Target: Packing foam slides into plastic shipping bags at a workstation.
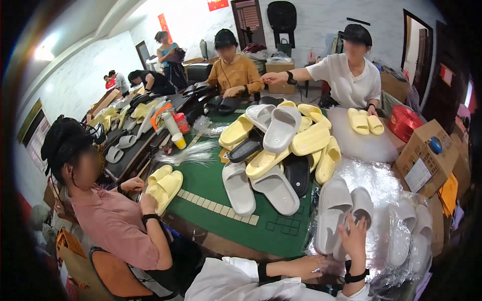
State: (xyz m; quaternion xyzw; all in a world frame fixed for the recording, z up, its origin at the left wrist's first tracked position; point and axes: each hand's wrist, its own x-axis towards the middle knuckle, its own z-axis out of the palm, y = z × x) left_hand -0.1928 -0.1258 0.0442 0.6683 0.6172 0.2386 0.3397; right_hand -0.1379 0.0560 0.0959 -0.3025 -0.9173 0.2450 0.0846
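Observation:
On clear plastic wrapping at the front right of the table lies a pair of grey slide sandals [333, 210], toes pointing away from me. My right hand [354, 237] rests on the right slide of the pair, fingers spread over its footbed and strap opening. Near the table's front edge, my left hand [307, 266] lies low beside the left slide's heel, its fingers stretched out. Nothing shows in its grasp. Further right, another grey pair [404, 233] sits inside clear plastic bags.
A heap of grey, yellow and black slides [281, 130] covers the middle of the green table mat [201, 220]. To my left, a person [115, 210] handles a yellow pair [164, 186]. Two people work across the table. A cardboard box [427, 155] stands at the right.

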